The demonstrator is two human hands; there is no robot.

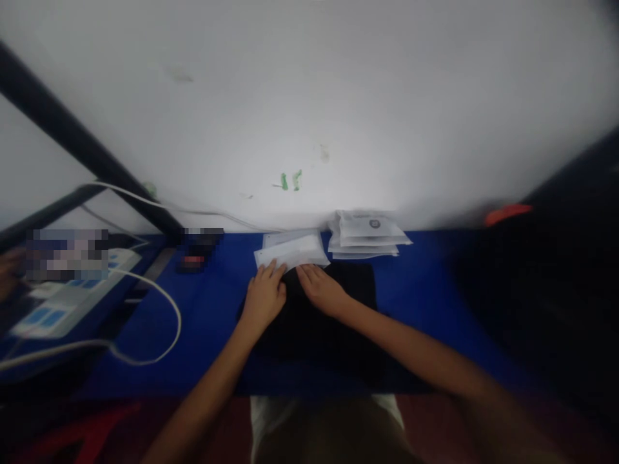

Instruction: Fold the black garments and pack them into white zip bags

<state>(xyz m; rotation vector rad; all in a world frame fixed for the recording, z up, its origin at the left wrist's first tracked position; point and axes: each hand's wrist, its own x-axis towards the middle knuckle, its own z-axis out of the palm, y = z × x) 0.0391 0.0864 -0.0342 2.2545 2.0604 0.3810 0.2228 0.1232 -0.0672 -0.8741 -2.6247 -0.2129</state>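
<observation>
A dark cloth item (319, 328) lies on the blue table (411, 277) in front of me. At its far edge are flat whitish plastic bags (294, 250), one over another. My left hand (265, 290) rests at the near left edge of the top bag, its fingers spread a little over it. Fingers of my right hand (322, 289) are extended close together, lying on the dark cloth beside the bag's near edge. What, if anything, lies under the fingertips is hard to make out.
A stack of packed clear bags (367, 232) stands at the back right by the wall. To the left are a power strip (77, 293), a looping white cable (178, 316) and a blurred dark object (198, 251). Another person's hand (9, 270) shows at the far left.
</observation>
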